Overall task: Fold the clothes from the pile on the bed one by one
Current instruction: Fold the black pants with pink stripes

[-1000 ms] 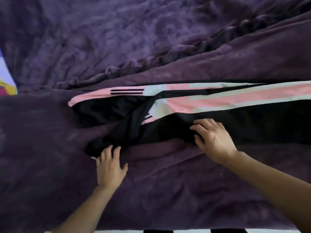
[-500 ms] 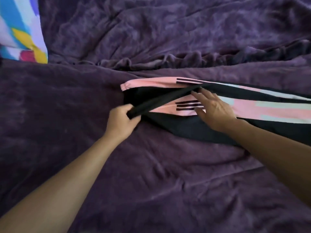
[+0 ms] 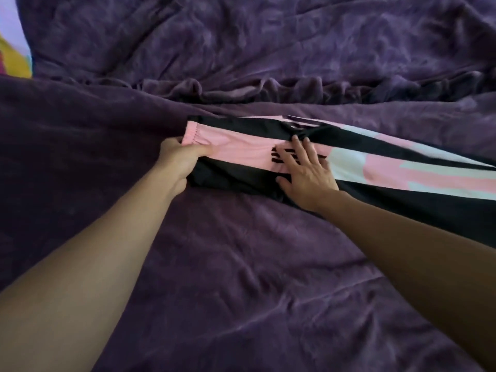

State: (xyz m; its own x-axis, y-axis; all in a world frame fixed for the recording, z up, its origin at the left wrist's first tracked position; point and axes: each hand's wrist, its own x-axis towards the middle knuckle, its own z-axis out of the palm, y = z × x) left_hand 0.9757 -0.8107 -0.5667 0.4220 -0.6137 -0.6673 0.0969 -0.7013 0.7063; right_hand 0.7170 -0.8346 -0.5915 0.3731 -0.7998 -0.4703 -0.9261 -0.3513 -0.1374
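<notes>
1. The garment [image 3: 236,178], black with pink and pale bands, lies on the blanket [image 3: 241,277] from the middle of the frame out past the right edge.
2. Its left end is a gathered pink hem [image 3: 191,131] at mid-frame. The far edge runs to the right just below a ruffled ridge [image 3: 268,87] of the blanket.
3. The near black edge slants from under the left hand down to the right and passes beneath the right forearm.
4. The left hand [image 3: 179,157] grips the left end. Its thumb lies on top of the pink band and its fingers curl under the cloth.
5. The right hand [image 3: 306,173] lies flat on the pink band, over three black bars [image 3: 279,157]. Its fingers are straight and spread apart, pressing down.
6. The hands are near each other, with a short stretch of pink band between them.
7. The widest run of blanket lies in the lower middle, between the two forearms. Another fills the left of the frame.
8. A bright multicoloured cloth [image 3: 13,55] shows at the upper left edge, well apart from the garment.
</notes>
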